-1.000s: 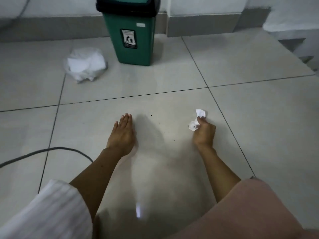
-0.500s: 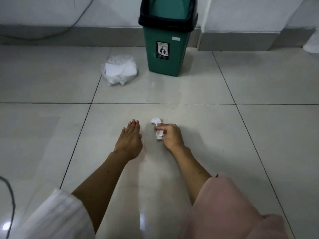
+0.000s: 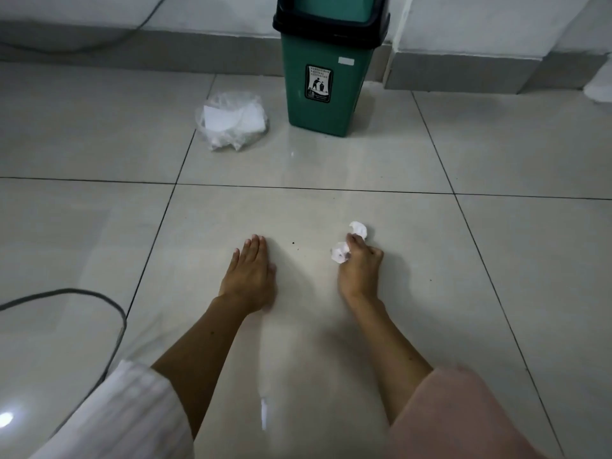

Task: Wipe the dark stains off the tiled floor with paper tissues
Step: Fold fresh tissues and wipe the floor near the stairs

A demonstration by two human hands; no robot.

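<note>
— Stains (image 3: 293, 242) on the tiled floor (image 3: 496, 260): what is left of them?

— Only a few tiny dark specks near the centre of the frame, between the two hands, and one more right of centre. The tile otherwise looks clean, so I judge the wiping is nearly done.

— What has changed?

— Half a second ago the right hand (image 3: 359, 271) was close beside the left, with the tissue about where the specks lie; now it has swung back out to the right. That reads as one stroke of a side-to-side wipe, and the specks survived it.

— And the hands?

— The right hand's fingers are curled tight around the crumpled paper tissue (image 3: 341, 252), white wads poking out ahead of the knuckles, pressed to the floor. The left hand (image 3: 249, 276) lies flat, fingers straight and together, holding nothing, propping the person up.

— Spare tissues?

— In a clear plastic bag (image 3: 231, 120) at upper centre-left, beside the green bin (image 3: 326, 77).
</note>
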